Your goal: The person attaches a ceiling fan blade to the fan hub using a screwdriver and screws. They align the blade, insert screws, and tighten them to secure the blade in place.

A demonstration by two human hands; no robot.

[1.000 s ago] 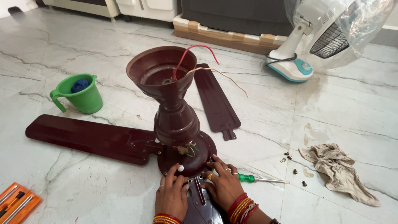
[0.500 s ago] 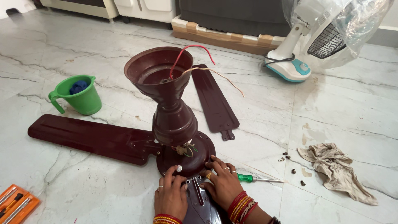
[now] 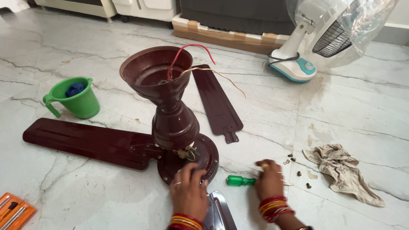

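Left hand (image 3: 188,192) pressed flat on fan motor base (image 3: 206,155), gripping nothing. Right hand (image 3: 269,181) closing over green screwdriver (image 3: 240,180); loose screws (image 3: 299,173) just beyond. Steady the base; seat the tip squarely.

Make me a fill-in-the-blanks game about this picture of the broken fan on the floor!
1. The mug beside the long fan blade is ____.
2. The right hand rests by a screwdriver with a ____ handle.
3. The left hand touches the fan's round ____ motor base.
4. The crumpled ____ lies by the small screws.

Missing words: green; green; maroon; cloth
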